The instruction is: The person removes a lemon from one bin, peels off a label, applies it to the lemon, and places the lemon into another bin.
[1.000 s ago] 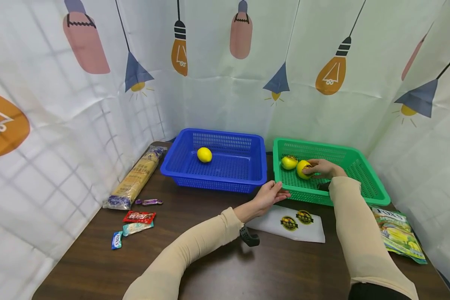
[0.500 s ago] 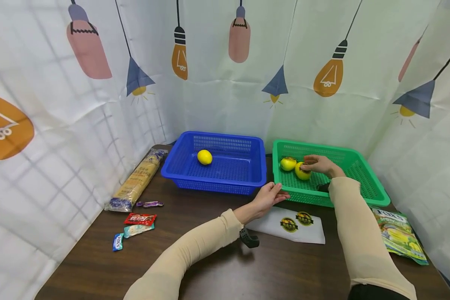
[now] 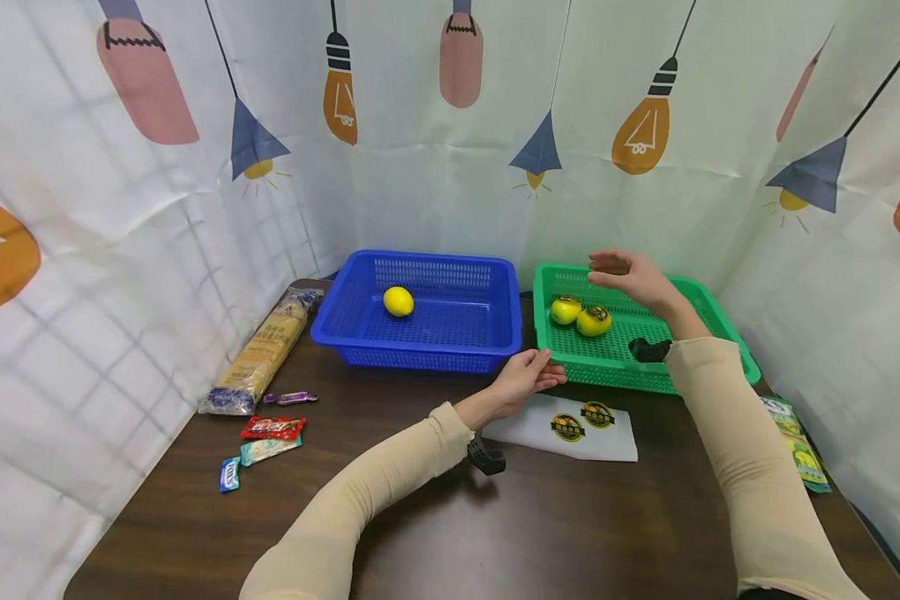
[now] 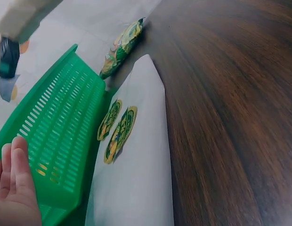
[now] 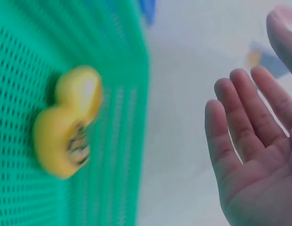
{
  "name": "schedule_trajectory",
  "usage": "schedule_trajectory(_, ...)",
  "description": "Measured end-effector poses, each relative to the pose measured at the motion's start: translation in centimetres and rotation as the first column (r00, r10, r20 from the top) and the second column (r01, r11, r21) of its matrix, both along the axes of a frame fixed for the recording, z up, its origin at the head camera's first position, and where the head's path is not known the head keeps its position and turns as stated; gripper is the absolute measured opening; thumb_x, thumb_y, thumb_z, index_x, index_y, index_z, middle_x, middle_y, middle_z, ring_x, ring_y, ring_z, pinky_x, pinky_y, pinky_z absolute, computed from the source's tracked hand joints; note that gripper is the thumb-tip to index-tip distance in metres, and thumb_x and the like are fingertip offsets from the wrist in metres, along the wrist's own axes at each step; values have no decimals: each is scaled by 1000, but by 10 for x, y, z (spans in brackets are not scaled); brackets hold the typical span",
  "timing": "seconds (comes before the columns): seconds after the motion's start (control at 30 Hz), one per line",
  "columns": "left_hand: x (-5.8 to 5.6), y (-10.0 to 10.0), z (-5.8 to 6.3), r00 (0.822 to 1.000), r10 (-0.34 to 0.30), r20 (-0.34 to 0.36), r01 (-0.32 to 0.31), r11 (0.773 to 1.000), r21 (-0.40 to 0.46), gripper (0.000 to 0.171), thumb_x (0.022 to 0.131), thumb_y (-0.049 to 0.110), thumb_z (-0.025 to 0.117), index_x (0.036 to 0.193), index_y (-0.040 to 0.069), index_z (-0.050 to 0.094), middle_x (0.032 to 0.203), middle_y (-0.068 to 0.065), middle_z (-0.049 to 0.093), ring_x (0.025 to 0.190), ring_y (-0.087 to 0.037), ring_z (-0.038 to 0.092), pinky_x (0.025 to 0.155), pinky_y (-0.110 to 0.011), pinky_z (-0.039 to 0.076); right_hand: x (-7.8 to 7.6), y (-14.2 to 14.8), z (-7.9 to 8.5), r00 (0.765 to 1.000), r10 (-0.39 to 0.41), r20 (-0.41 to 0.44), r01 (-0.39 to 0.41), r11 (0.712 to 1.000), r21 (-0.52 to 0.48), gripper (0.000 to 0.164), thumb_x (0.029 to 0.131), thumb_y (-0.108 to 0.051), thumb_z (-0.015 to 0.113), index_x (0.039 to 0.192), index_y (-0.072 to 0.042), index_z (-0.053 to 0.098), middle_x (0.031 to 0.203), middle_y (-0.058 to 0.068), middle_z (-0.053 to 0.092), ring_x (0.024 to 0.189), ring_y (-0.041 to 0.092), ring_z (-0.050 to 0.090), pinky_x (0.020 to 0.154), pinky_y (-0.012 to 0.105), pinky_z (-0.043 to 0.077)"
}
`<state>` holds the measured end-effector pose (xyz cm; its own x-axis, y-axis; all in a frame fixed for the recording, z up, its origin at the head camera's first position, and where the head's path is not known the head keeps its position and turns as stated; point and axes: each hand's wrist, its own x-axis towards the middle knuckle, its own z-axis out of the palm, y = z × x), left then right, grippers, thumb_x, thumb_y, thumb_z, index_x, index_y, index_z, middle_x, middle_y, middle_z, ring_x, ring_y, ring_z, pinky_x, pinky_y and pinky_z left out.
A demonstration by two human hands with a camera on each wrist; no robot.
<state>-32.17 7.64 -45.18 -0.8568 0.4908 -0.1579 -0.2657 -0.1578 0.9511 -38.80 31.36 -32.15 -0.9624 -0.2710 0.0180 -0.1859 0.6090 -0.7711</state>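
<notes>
Two yellow persimmons (image 3: 593, 321) with dark, leafy tops sit side by side at the left end of the green basket (image 3: 708, 312). Above that basket my right hand (image 3: 633, 279) is raised, fingers apart and nothing in them; the right wrist view shows its palm (image 5: 261, 165) bare. My left hand (image 3: 523, 379) holds the basket's near left corner, thumb at the rim. Its other fingers (image 4: 19, 174) lie fairly straight along the outer wall in the left wrist view, where the thumb is hidden. A lemon (image 3: 398, 302) lies in the blue basket (image 3: 420, 357).
A white sheet with two round stickers (image 3: 562, 442) lies before the green basket. A noodle pack (image 3: 262, 354) and small wrapped sweets (image 3: 273, 427) are at the left. A green and yellow packet (image 3: 802, 450) stands at the right edge, partly behind the right sleeve.
My right hand has let go of the nearer persimmon and risen up and back out of the green basket. My left hand stays at the basket's corner. The head view has shifted slightly.
</notes>
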Motion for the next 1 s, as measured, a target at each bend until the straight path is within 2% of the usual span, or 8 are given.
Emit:
schedule_trajectory(0.13,0,-10,-1,997,-58,-58,53,996,-77,46,108,33,40,130,-5,52,124,-23,65,83,-5,67,98,-35,57,26,-18,10,998,8,-60,-9,1000,-20,50,98,-35,62,143,-17,50,142,11,56,115,1,57,108,42,47)
schedule_trajectory(0.27,3,-26,-1,986,-114,-120,89,977,-191,51,108,37,40,132,-6,52,120,-19,68,77,-4,67,91,-37,60,52,-38,2,994,70,-87,-74,996,-42,45,97,-30,64,139,-16,54,132,8,63,110,-1,60,94,25,52)
schedule_trajectory(0.37,9,-39,-2,976,-158,-152,118,962,-245,49,107,36,42,128,-7,54,110,-13,71,75,-4,67,84,-35,60,75,-48,-18,988,128,-82,-134,989,-70,43,97,-27,66,136,-12,56,127,11,65,107,2,63,88,21,55)
schedule_trajectory(0.47,16,-50,-5,963,-213,-167,162,948,-275,45,107,33,43,125,-6,55,104,-10,71,76,-5,68,79,-31,60,98,-53,-45,984,165,-59,-170,983,-73,44,96,-26,67,135,-9,57,123,14,67,103,3,65,86,25,57)
schedule_trajectory(0.57,23,-61,-8,950,-256,-179,195,934,-299,40,107,30,45,123,-5,57,102,-10,71,76,-7,68,77,-30,60,118,-60,-69,984,176,-8,-176,981,-83,42,95,-26,68,133,-10,59,121,16,68,100,5,66,86,28,57)
schedule_trajectory(0.7,30,-77,-8,929,-287,-234,203,923,-326,37,106,27,47,121,-5,58,102,-18,70,76,-11,69,77,-34,61,134,-70,-95,984,164,63,-157,983,-99,37,95,-30,67,128,-14,61,119,18,68,99,12,66,84,27,57)
schedule_trajectory(0.83,34,-96,-4,883,-356,-304,229,895,-383,36,106,26,47,119,-5,58,105,-25,70,82,-23,72,80,-38,61,143,-83,-110,981,152,122,-135,982,-135,39,96,-29,66,128,-7,62,116,20,69,97,26,69,80,32,59)
schedule_trajectory(1.0,31,-123,8,816,-463,-347,275,838,-472,34,106,27,47,118,-2,60,107,-21,72,92,-36,71,85,-48,58,139,-100,-114,980,117,162,-84,977,-197,45,97,-30,65,129,1,59,119,26,66,98,35,70,80,39,63)
